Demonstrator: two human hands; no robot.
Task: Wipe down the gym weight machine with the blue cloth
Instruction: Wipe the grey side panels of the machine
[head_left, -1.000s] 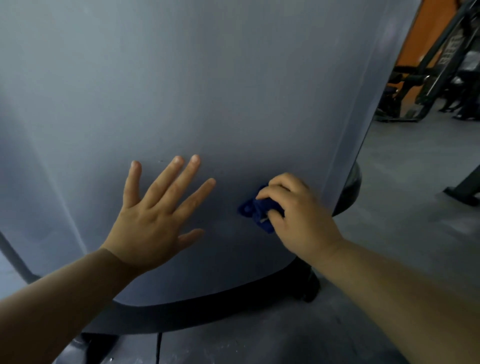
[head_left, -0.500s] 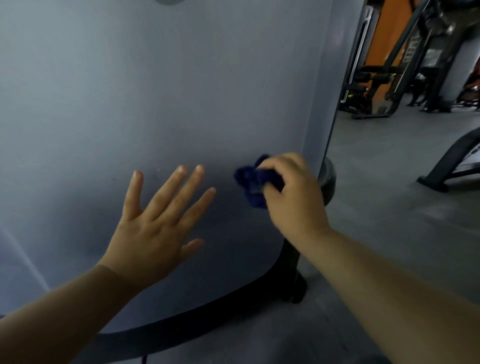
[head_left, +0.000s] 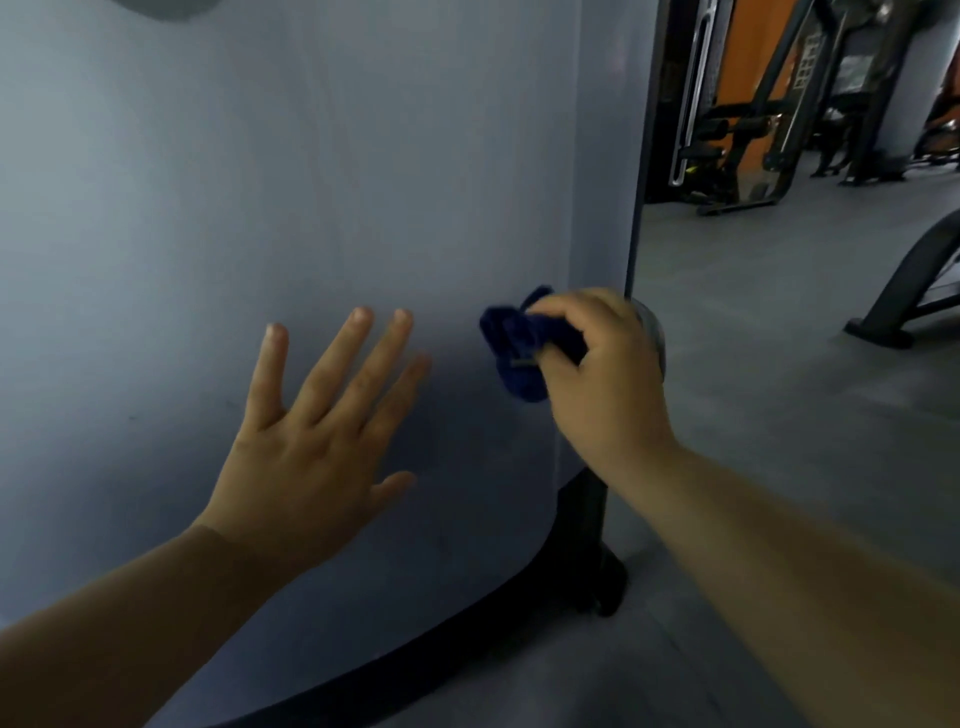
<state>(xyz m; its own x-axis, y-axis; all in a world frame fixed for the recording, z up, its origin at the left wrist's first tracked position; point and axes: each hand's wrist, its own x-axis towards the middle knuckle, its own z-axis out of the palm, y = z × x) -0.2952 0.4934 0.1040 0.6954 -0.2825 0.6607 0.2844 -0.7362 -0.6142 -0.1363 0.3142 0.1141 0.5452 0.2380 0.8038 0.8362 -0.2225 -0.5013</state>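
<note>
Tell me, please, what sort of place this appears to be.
Most likely a gym: black-framed exercise machines stand in the background, and the right hand holds a blue cloth against a machine's grey panel.

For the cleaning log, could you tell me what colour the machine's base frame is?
The base frame is black; head view.

Right-hand background: we see a grey matte floor (head_left: 769, 395) running back to an orange wall (head_left: 737, 52). Black-framed exercise machines (head_left: 727, 117) stand before that wall, and a dark curved frame (head_left: 906, 283) rests on the floor nearer us. The lighting is dim and even.
</note>
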